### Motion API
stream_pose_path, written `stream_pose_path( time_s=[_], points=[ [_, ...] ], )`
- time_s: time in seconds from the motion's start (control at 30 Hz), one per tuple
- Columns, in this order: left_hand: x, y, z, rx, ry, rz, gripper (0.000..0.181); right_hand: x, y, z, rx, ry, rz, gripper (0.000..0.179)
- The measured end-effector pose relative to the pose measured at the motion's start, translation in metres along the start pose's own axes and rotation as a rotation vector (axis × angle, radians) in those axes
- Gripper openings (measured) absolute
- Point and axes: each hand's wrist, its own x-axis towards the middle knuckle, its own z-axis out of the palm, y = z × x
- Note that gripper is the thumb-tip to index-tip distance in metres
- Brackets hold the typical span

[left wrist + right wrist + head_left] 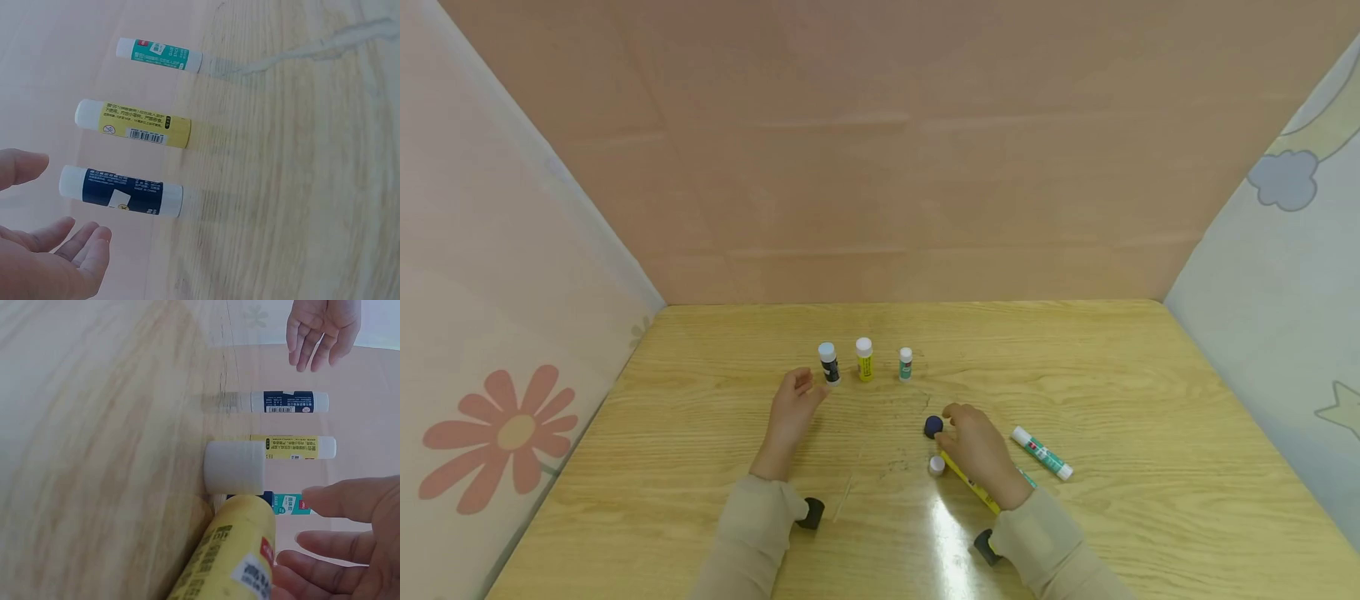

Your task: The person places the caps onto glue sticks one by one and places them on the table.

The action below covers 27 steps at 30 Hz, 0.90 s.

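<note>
My left hand (793,414), fingers loosely bent and apart, is just left of an upright dark blue glue stick (830,365) with a white cap. It holds nothing. Beside that stick stand a yellow glue stick (865,362) and a smaller green one (906,365), both white-capped. My right hand (977,446) hovers over a lying yellow glue stick (234,550), its fingers spread and nothing between them in the right wrist view. By its fingertips are a small dark blue round piece (933,427) and a small white cylinder (235,467), apparently a cap.
A green and white glue stick (1042,453) lies right of my right hand. Another green piece (1026,477) shows partly from under the right wrist. Black wrist straps (810,513) sit at both sleeves. An upright backdrop (910,167) rises behind the wooden table (1150,400).
</note>
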Motion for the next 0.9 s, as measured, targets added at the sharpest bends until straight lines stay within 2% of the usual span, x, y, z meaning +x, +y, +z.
stream_pose_path(
  time_s=[0.4, 0.6, 0.9],
  points=[
    [0.010, -0.002, 0.005, -0.046, -0.024, -0.019, 0.057, 0.005, -0.002, 0.003, -0.001, -0.036, -0.002, 0.028],
    [0.016, -0.002, 0.009, -0.037, -0.022, -0.036, 0.058, 0.007, -0.001, 0.006, -0.012, -0.061, -0.005, 0.028],
    [0.026, -0.002, 0.012, -0.015, -0.015, -0.056, 0.058, 0.009, -0.002, 0.007, -0.038, -0.056, -0.020, 0.028]
  ],
)
